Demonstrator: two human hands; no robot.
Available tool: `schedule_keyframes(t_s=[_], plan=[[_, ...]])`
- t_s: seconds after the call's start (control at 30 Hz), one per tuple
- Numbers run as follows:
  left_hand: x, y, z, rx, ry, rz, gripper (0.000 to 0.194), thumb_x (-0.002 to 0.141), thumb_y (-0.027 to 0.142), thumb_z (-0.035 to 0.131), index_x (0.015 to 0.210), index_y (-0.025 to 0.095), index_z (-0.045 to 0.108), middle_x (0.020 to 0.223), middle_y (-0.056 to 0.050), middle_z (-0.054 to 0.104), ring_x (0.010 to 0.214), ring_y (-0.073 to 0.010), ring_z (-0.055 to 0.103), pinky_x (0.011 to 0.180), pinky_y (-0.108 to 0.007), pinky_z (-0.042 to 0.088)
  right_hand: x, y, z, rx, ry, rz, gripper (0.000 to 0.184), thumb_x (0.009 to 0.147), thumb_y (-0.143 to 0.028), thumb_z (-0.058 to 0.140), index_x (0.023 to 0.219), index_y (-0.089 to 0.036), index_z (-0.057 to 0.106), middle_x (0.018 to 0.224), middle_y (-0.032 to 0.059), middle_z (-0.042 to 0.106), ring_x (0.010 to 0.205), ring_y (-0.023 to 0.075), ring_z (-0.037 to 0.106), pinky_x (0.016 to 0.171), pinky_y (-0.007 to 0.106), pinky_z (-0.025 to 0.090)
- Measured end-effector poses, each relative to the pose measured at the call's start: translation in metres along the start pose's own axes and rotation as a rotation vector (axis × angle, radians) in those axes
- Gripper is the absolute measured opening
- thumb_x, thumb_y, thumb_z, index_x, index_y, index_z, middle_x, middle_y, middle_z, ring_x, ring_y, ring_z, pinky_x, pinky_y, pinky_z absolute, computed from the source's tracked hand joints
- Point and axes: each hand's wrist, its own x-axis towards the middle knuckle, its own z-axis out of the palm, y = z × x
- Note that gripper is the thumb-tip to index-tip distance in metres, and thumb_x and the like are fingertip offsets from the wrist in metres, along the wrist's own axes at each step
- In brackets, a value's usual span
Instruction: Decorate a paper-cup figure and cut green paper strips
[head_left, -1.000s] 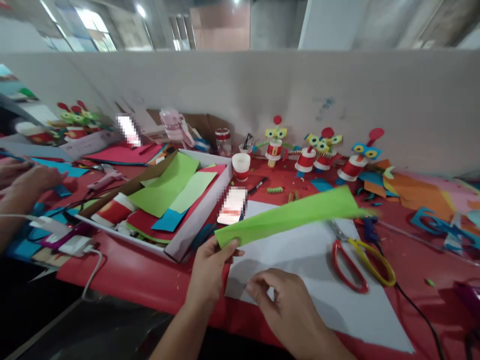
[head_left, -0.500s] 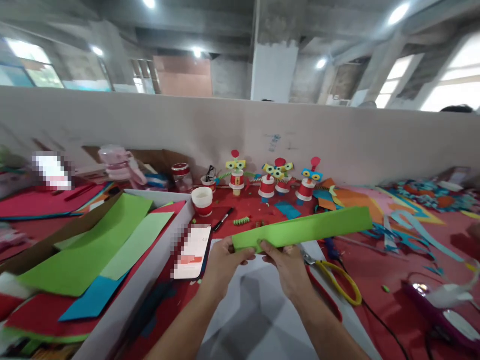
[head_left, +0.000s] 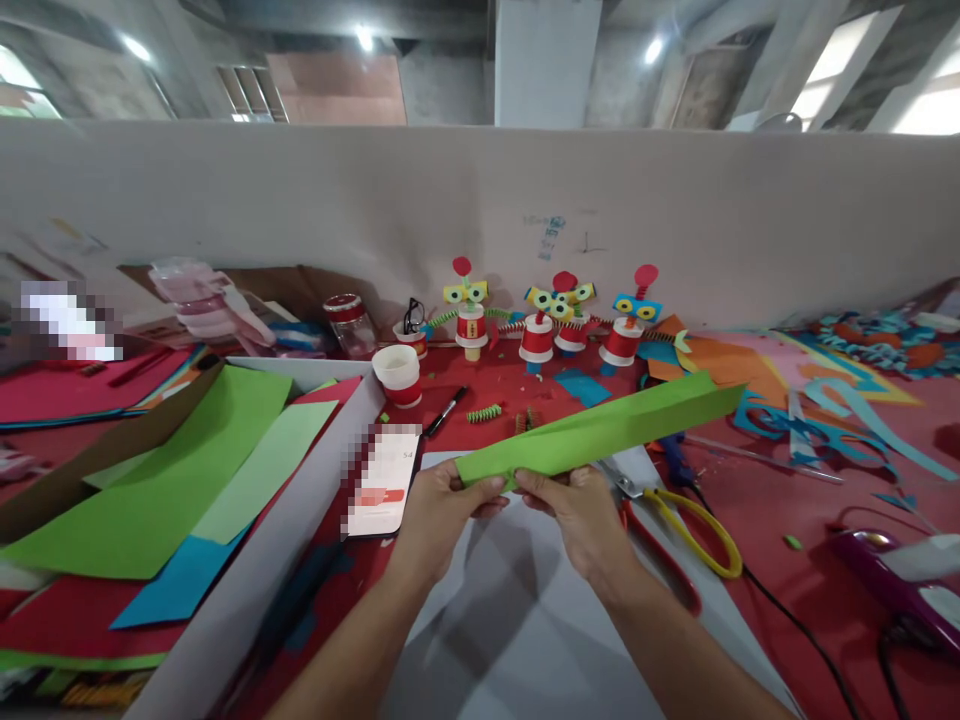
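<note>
A long strip of bright green paper [head_left: 600, 425], creased lengthwise, is held up over a white sheet [head_left: 495, 610]. My left hand [head_left: 446, 505] pinches its lower edge near the left end, thumb in front. Close beside it, my right hand [head_left: 574, 505] grips the same edge between thumb and fingers. The strip's far end points up to the right and gapes along the fold. Scissors [head_left: 697, 530] with yellow and red handles lie just right of my right hand. Behind the strip rest a small green coiled paper spring [head_left: 484, 413] and a black pen [head_left: 448, 410].
An open box [head_left: 330, 480] of coloured paper stands at left, beside a phone [head_left: 382, 485]. Paper cups [head_left: 397, 375] and several cup figures [head_left: 537, 340] line the back by the partition [head_left: 337, 200]. Blue scraps [head_left: 840, 430] and a purple device [head_left: 892, 580] with a cord lie right.
The strip's far end has opened more along its fold and tilted upward. Both hands keep their hold, still close together. The head view has dipped downward slightly.
</note>
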Motion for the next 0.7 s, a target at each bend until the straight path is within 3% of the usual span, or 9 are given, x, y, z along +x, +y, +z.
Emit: schedule_keyframes(t_s=[0.37,0.57,0.7], plan=[[0.001,0.007,-0.010,0.104,-0.044,-0.003,0.037,0.052,0.027,0.086,0.083,0.014,0.071,0.070,-0.003,0.073,0.059,-0.0129,0.065,0.059,-0.024,0.052,0.003,-0.007,-0.003,0.055,0.021,0.026,0.028,0.049,-0.025,0.090,0.071,-0.016,0.074,0.067,0.0003,0.074,0.057,0.0116,0.064,0.058,0.024,0.056],[0.009,0.020,-0.032,0.171,0.010,0.003,0.036,0.048,0.030,0.087,0.075,0.014,0.070,0.067,-0.004,0.072,0.058,-0.0144,0.065,0.057,-0.024,0.052,0.012,-0.024,-0.018,0.178,0.092,-0.055,0.034,0.049,-0.030,0.092,0.072,-0.013,0.073,0.070,0.0024,0.074,0.058,0.0112,0.066,0.056,0.022,0.058],[0.011,0.032,-0.049,0.191,0.061,0.018,0.036,0.044,0.027,0.088,0.073,0.016,0.070,0.065,-0.002,0.072,0.055,-0.0138,0.063,0.053,-0.023,0.049,0.020,-0.036,-0.031,0.236,0.187,-0.175,0.035,0.046,-0.031,0.093,0.065,-0.017,0.067,0.064,-0.0018,0.071,0.057,0.0102,0.065,0.059,0.022,0.058]])
